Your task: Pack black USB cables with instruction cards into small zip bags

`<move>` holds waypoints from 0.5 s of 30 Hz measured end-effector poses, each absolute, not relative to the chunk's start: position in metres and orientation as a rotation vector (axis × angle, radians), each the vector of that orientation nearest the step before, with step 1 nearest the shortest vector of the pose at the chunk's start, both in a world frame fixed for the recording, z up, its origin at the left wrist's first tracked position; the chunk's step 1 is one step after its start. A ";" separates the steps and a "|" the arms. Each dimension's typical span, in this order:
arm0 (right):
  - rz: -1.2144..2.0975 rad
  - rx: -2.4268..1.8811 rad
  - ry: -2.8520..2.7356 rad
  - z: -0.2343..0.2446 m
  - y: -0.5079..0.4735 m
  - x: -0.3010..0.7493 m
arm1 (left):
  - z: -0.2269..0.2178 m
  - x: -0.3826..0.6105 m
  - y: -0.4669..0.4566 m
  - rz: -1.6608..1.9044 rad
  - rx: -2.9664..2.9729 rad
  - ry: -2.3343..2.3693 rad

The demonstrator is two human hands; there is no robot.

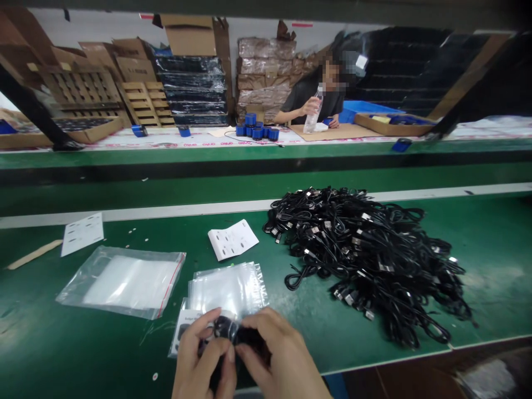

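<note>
Both my left hand [203, 354] and my right hand [276, 349] are closed on a small coiled black cable [226, 328] at the front edge of the green table. Fingers cover most of the cable, and its lower part is hidden. Just behind my hands lies a stack of clear plastic bags [224, 288]. A bagged printed card [179, 332] pokes out beside my left hand. To the right spreads a large heap of black USB cables [357, 249], many coiled, with metal plugs showing.
A larger clear bag [128, 280] of white sheets lies left, near a printed leaflet [83, 233] and a wooden strip [35, 254]. A folded leaflet [233, 239] sits mid-table. Across, a person [320, 94] holds a bottle [313, 113] near several blue rolls [255, 128].
</note>
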State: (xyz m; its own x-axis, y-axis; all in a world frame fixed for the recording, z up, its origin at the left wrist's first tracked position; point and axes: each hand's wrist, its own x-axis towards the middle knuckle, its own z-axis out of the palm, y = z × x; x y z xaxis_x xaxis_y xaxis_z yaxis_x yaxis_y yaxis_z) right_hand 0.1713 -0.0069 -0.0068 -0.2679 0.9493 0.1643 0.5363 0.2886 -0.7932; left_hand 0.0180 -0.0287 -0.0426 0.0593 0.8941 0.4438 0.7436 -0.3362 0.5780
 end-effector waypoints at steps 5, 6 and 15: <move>1.522 -1.146 -1.444 -0.003 -0.001 0.178 | -0.036 0.023 -0.030 1.203 2.093 1.710; 1.591 -1.140 -1.345 -0.004 -0.001 0.177 | -0.037 0.024 -0.031 1.237 2.079 1.722; 1.053 -1.371 -1.659 -0.009 -0.007 0.161 | -0.036 0.031 -0.033 1.454 2.136 1.659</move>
State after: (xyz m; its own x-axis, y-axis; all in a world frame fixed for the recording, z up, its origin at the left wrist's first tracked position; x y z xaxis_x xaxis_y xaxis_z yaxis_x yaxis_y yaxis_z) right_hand 0.1610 -0.0067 -0.0086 -0.1663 0.9855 0.0336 0.3891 0.0968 -0.9161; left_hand 0.0314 -0.0326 -0.0361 -0.0309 0.7840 0.6200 0.7173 -0.4146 0.5600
